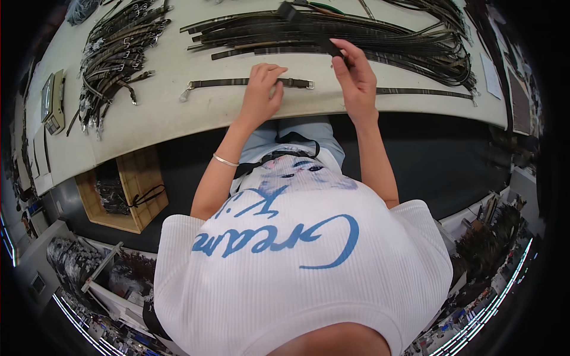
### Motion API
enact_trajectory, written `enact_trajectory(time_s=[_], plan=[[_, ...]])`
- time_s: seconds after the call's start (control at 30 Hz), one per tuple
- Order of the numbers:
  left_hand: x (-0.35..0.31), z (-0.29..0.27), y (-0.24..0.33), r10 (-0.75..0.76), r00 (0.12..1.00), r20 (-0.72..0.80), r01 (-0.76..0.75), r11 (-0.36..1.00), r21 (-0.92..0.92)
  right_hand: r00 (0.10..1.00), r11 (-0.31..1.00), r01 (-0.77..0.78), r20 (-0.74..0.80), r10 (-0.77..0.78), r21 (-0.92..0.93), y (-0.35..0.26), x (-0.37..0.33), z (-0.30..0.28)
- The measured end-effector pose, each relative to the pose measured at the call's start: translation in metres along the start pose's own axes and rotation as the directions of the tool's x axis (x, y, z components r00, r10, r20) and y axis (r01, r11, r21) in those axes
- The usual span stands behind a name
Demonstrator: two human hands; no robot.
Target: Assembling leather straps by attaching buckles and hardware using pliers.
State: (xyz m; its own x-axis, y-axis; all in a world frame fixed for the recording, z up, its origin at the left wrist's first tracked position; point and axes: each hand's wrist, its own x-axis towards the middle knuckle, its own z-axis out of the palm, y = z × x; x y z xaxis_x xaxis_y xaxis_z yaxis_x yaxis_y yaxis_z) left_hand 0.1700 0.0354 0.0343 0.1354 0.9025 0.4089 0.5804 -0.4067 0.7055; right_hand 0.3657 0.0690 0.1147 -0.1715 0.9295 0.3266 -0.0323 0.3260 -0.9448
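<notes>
White ribbed shirt (pixel 380 249) of mine is nearest, at six o'clock from the short dark strap (pixel 219 83), which lies flat near the table edge, its buckle (pixel 310 85) at three o'clock. My left hand (pixel 261 92) rests over the strap, fingers bent and fairly close together; whether they pinch or merely press, I can't tell. My right hand (pixel 356 77), at three o'clock, has thumb and fingers closed on a dark hammer-like tool (pixel 287 10), its blurred head at one o'clock. With my left fingers this near, a poorly aimed blow could catch them; a loose hold could let the strap skid. Swinging wide, I might clip the long straps (pixel 332 38) at two o'clock and scatter them. The buckled bundle (pixel 122 53) at nine o'clock looks tangle-prone if my forearm drags it.
</notes>
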Motion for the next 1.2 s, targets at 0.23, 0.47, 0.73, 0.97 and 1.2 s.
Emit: enact_trajectory(time_s=[0.23, 0.47, 0.73, 0.97, 1.2], plan=[[0.008, 0.041, -0.006, 0.141, 0.970, 0.199, -0.191, 0.946, 0.263, 0.999, 0.992, 0.040, 0.012, -0.039, -0.119, -0.008, 0.009, -0.019], [0.018, -0.021, 0.022, -0.320, 0.944, 0.083, 0.329, 0.932, -0.153, 0.994, 0.973, -0.044, 0.092, 0.066, -0.228, 0.004, 0.006, -0.011], [0.020, -0.071, 0.040, -0.310, 0.948, -0.066, 0.192, 0.728, -0.658, 0.959, 0.953, -0.191, 0.164, 0.233, -0.236, 0.016, 0.013, -0.001], [0.023, -0.075, 0.042, -0.290, 0.956, 0.056, 0.227, 0.601, -0.767, 0.896, 0.933, -0.327, 0.265, 0.356, -0.147, 0.018, 0.012, -0.002], [0.021, -0.078, 0.044, -0.310, 0.939, 0.150, 0.294, 0.492, -0.820, 0.846, 0.897, -0.443, 0.329, 0.420, -0.008, 0.023, 0.011, -0.007]])
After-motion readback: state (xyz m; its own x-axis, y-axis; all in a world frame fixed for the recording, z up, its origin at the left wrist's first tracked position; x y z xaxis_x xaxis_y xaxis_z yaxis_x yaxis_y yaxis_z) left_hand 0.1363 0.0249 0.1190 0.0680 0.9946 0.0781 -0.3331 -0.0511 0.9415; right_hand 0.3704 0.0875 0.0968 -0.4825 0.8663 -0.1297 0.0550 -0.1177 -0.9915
